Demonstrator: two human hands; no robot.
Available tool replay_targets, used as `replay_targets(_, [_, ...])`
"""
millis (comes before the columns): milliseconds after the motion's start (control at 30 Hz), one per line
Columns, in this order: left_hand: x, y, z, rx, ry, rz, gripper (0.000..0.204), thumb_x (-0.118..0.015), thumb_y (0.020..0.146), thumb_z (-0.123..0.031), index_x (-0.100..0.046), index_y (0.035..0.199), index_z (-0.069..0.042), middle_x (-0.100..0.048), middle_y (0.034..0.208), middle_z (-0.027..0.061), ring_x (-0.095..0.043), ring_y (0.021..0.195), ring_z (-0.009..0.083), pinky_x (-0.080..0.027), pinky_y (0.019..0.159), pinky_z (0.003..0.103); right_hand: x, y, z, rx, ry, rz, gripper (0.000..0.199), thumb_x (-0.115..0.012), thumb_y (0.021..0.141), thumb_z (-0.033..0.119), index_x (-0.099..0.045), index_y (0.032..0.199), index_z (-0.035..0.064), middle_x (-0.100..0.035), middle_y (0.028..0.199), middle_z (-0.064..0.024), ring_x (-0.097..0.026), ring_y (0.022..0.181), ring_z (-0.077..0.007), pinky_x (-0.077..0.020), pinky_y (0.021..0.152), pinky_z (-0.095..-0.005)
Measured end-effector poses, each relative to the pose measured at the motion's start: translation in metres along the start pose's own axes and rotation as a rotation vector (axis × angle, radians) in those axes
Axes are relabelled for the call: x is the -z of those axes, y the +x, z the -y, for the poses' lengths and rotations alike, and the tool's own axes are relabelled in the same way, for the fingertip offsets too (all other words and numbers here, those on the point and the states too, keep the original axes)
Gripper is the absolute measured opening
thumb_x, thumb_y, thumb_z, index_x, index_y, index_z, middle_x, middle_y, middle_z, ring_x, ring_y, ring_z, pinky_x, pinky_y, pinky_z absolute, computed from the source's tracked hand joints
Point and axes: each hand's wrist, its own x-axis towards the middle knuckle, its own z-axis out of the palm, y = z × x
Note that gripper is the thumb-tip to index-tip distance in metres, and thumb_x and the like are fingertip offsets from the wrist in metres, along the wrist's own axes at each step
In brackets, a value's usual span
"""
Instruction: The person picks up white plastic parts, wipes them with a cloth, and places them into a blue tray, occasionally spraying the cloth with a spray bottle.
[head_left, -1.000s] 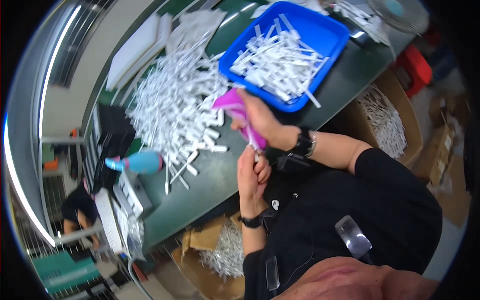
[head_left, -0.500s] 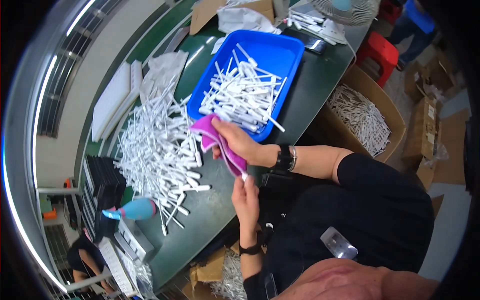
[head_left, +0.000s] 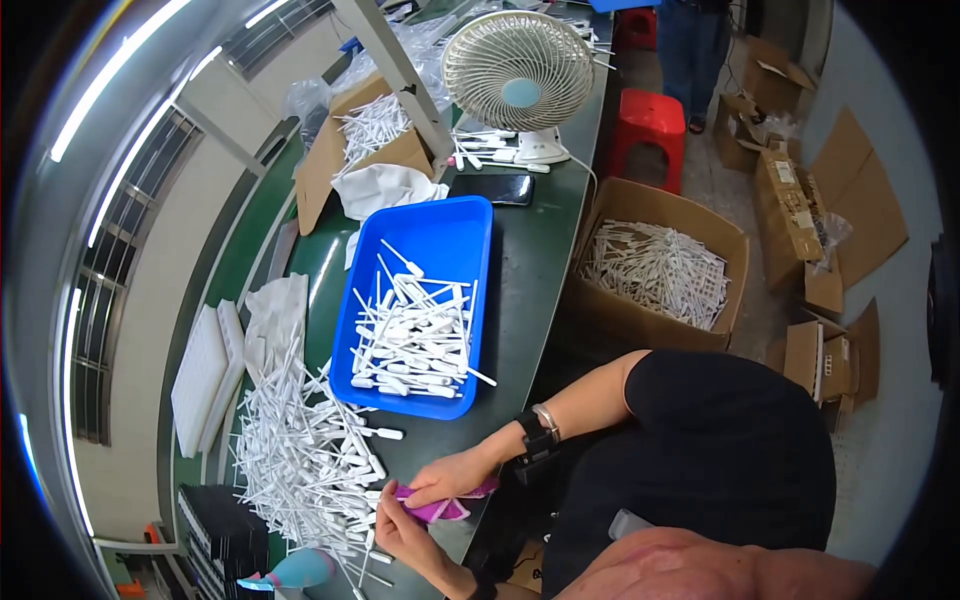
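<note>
Our right grip (head_left: 450, 477) holds a purple cloth (head_left: 437, 509); we cannot tell whether our left grip (head_left: 408, 535), beside it, pinches anything. White sticks (head_left: 300, 455) heap leftward; beyond, a blue tub (head_left: 445, 235) stands before the fan (head_left: 518, 92).

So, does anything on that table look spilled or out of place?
Slightly: one slim white plastic stick pokes over the right rim of the rectangular blue plastic tray, unlike most others inside. The tangled heap of white sticks looks spilled across the green tabletop, though perhaps deliberately. No damage stands out.
</note>
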Motion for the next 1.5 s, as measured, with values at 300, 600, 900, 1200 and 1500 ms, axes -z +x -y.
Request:
replay_targets(300, [-0.015,0.005,-0.027,0.019,-0.296,-0.24,0.03,-0.049,0.097,-0.021,-0.063,0.087,0.003,-0.055,0.061,-0.0027,-0.043,0.047,0.0057,-0.032,0.043,0.022,0.002,-0.015,0.005,-0.206,0.667,-0.099,0.043,-0.042,0.097,0.045,-0.059,0.09,0.007,-0.055,0.07,0.0002,-0.051,0.058,-0.0097,-0.0421,0.052,-0.0261])
replay_targets(600, [-0.066,-0.002,-0.038,-1.04,0.575,0.145,0.012,-0.057,0.089,-0.006,-0.066,0.09,0.002,-0.068,0.081,0.0166,-0.066,0.064,0.0275,-0.052,0.056,0.033,0.014,-0.02,-0.024,-0.122,1.004,-0.482,0.034,-0.042,0.098,0.041,-0.055,0.086,0.0122,-0.051,0.068,-0.0007,-0.045,0.055,-0.0106,-0.0379,0.048,-0.0268])
replay_targets(900, [-0.104,0.067,-0.048,-0.753,0.275,0.136,0.014,-0.064,0.085,-0.01,-0.065,0.097,-0.004,-0.068,0.087,0.0119,-0.066,0.069,0.026,-0.051,0.057,0.031,0.035,-0.07,-0.013,-0.624,1.303,-0.084,0.041,-0.042,0.096,0.045,-0.056,0.101,0.0071,-0.054,0.073,-0.0051,-0.049,0.056,-0.0155,-0.0408,0.046,-0.0279])
replay_targets(1200, [0.02,0.024,-0.003,-0.277,0.632,-0.096,0.015,-0.063,0.086,-0.02,-0.067,0.095,-0.008,-0.067,0.079,0.0099,-0.063,0.066,0.0281,-0.049,0.057,0.033,0.036,-0.065,-0.01,-0.529,1.324,-0.126,0.037,-0.041,0.096,0.032,-0.059,0.102,0.0008,-0.063,0.074,-0.0099,-0.059,0.06,-0.0212,-0.0491,0.05,-0.0313])
replay_targets(1500, [0.051,0.01,0.051,0.271,1.124,-0.125,0.044,-0.06,0.084,-0.048,-0.061,0.079,-0.005,-0.066,0.074,0.013,-0.062,0.066,0.0356,-0.047,0.06,0.044,0.012,-0.042,-0.013,-0.671,1.35,-0.239,0.037,-0.042,0.097,0.027,-0.057,0.111,-0.0035,-0.066,0.087,-0.0184,-0.066,0.072,-0.0266,-0.0564,0.061,-0.0354])
